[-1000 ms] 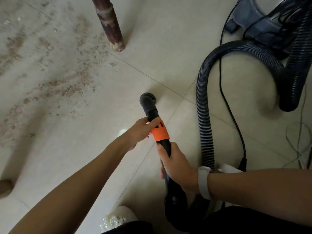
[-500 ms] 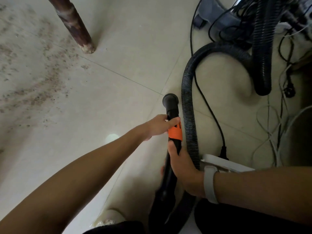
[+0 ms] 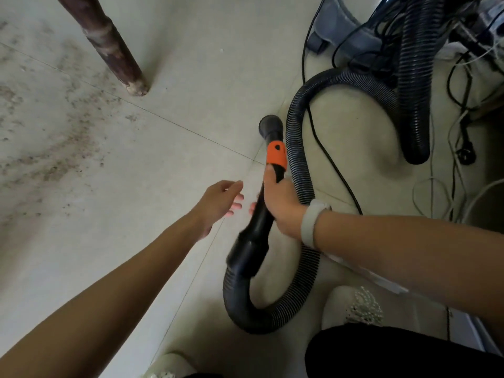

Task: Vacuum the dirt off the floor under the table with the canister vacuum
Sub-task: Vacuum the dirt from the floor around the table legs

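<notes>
Below, a pale tiled floor is being viewed from above. The black wand of a canister vacuum is being gripped by the right hand, fingers curled around it and the thumb lying along it just below an orange collar. The round nozzle is being pointed toward the far side, near a tile seam. The left hand is being held just left of the wand, apart from it, fingers loosely spread and holding nothing. A ribbed black hose is being looped from the near end of the wand up toward the grey canister at far right, among tangled cables. Brown dirt is lying scattered at left, beside a dark desk leg. A white wristband is being worn on the right wrist.
</notes>
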A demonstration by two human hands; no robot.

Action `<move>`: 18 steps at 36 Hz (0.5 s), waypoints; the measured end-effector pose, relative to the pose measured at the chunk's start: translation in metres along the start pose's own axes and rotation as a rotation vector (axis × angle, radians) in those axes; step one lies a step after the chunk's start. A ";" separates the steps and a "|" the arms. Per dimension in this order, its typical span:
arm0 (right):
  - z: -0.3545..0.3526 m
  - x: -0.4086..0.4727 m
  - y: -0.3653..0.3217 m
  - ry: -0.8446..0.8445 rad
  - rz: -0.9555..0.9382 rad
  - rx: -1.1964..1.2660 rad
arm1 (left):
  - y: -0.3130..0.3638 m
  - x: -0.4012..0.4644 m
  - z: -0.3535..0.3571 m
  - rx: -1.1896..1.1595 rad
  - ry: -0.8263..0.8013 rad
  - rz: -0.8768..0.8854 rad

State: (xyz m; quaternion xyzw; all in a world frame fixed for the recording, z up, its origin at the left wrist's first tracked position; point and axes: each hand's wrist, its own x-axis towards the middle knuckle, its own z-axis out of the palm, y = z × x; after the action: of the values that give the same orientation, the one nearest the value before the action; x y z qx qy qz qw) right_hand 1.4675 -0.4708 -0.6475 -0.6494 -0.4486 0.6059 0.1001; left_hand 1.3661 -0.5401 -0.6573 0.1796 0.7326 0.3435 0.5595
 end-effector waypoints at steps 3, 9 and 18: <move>0.003 0.018 -0.023 -0.031 0.010 0.125 | -0.017 -0.010 0.000 -0.014 -0.069 -0.020; 0.007 0.032 -0.050 -0.070 0.060 0.212 | -0.014 -0.027 0.000 -0.161 -0.260 0.055; 0.026 0.048 -0.056 -0.127 0.074 0.235 | -0.020 -0.037 -0.019 -0.065 -0.175 0.101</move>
State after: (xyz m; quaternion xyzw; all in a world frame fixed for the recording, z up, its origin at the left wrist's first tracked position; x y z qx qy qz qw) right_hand 1.4124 -0.4153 -0.6498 -0.6097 -0.3559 0.6973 0.1244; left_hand 1.3621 -0.5833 -0.6432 0.2274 0.6595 0.3778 0.6088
